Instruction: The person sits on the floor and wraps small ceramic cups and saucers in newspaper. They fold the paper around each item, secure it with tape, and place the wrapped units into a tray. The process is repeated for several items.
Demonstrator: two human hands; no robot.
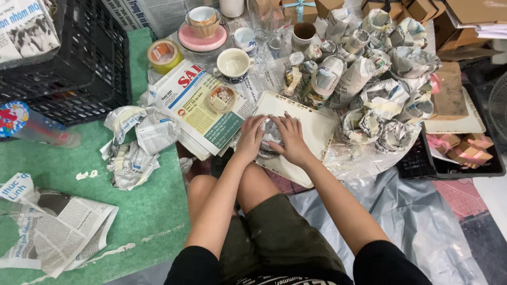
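From my seat I count two hands at work: the left hand [252, 138] and the right hand [289, 140] are both pressed down, fingers curled, around one newspaper-wrapped bundle [271, 138] that sits on a single cream plastic tray [317, 126] just in front of the knees. The bundle is small and rounded, covered in crumpled grey newsprint, and mostly hidden under the palms, so I cannot tell what is inside. Beyond the tray lies a heap of already wrapped bundles [369, 68], well over a dozen, too crowded for me to count exactly. I make out one white mug [233, 65] with a dark base, one pink saucer [202, 38] bearing one cup, one brown cup [304, 32], and one roll of tape [163, 54]. One stack of flat newspaper [203, 108] lies just left of the tray, one black crate [79, 58] stands at far left, and two loose crumpled sheets [132, 142] rest on the green mat [153, 206].
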